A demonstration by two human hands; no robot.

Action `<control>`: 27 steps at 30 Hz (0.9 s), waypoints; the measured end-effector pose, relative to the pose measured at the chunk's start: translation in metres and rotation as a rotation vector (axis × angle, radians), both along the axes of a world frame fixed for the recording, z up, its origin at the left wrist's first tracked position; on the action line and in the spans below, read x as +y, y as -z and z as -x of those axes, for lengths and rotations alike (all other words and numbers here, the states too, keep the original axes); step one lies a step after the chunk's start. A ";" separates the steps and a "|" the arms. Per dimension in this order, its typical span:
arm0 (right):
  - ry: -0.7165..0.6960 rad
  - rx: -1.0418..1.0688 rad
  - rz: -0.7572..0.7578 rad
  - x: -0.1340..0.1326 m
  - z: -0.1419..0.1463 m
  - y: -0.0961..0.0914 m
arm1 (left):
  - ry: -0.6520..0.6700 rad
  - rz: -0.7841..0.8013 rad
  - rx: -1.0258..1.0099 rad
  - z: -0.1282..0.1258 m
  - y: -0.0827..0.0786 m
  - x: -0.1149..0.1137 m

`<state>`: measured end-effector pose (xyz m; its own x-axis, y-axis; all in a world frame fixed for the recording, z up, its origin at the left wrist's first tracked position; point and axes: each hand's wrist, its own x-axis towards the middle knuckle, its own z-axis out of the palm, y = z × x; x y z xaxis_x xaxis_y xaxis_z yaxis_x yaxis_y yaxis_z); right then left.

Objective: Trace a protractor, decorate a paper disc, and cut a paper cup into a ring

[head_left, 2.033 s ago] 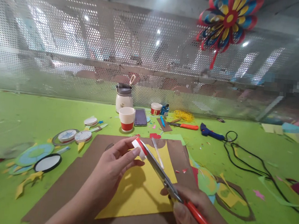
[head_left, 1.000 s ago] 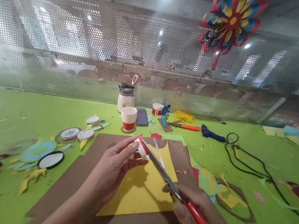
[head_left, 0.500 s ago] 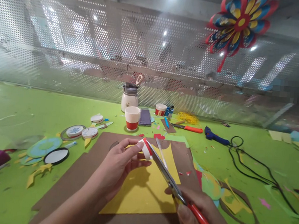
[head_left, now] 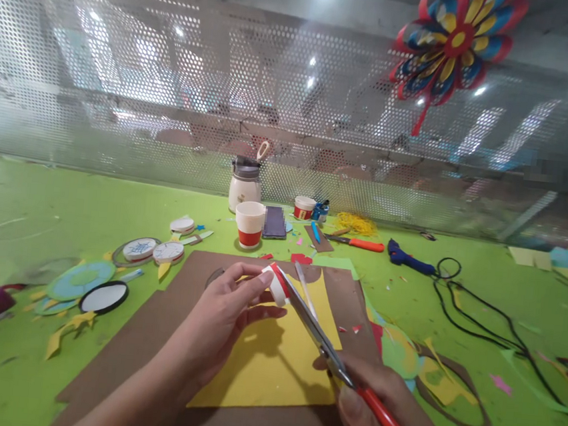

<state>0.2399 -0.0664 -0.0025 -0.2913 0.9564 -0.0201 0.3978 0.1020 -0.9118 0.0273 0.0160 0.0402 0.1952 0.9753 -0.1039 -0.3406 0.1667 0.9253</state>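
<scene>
Between thumb and fingers, my left hand (head_left: 234, 309) pinches a small red-and-white paper cup piece (head_left: 277, 286), shaped like a short ring. My right hand (head_left: 371, 399) grips red-handled scissors (head_left: 322, 340). Their blades are apart; one touches the red edge of the cup piece and the other points up beside it. Under both hands lie a yellow sheet (head_left: 269, 365) with a curved cut in its far edge and a larger brown sheet (head_left: 135, 346). Part of the scissor handles is hidden by my right hand.
A white-and-red paper cup (head_left: 250, 224), a lidded bottle (head_left: 245, 186) and a phone (head_left: 275, 223) stand or lie ahead. Paper discs (head_left: 105, 296) are at left. On the right are a blue glue gun (head_left: 407, 257), its black cord (head_left: 485, 313) and paper scraps (head_left: 448, 383). A perforated panel (head_left: 175, 95) rises behind.
The view has shifted very slightly. Both hands, the cup piece and the scissors hold nearly the same position.
</scene>
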 end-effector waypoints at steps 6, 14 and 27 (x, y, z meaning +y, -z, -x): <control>-0.012 0.038 -0.005 0.000 0.000 -0.001 | 0.008 -0.047 0.016 -0.001 0.002 0.001; 0.044 -0.006 0.007 -0.004 0.003 -0.013 | 0.036 -0.053 0.027 0.001 0.004 0.001; 0.081 -0.011 0.004 -0.005 0.007 -0.010 | 0.000 -0.084 0.032 0.000 0.005 0.003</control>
